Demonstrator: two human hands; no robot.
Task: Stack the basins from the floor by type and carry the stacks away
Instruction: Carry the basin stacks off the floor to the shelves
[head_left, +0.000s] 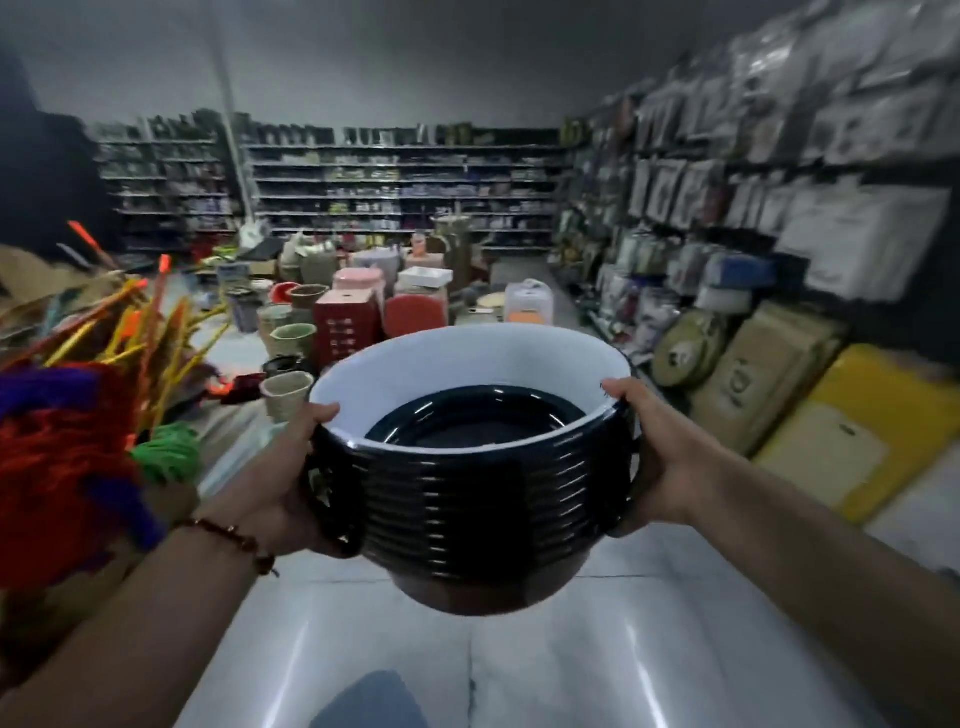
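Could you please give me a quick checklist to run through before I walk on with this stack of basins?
1. Left hand grips the stack of basins at its side: ok.
2. Right hand grips the opposite side: ok.
3. Stack level: not ok, it tilts.
4. Basins nested evenly: ok.
5. Floor directly ahead free: ok.
6. Aisle further on: not ok, baskets and stools block it.

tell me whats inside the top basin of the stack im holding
Inside the top basin, white-walled, sits a smaller dark basin, which covers the white one's floor. The stack is gripped by the left hand and right hand.
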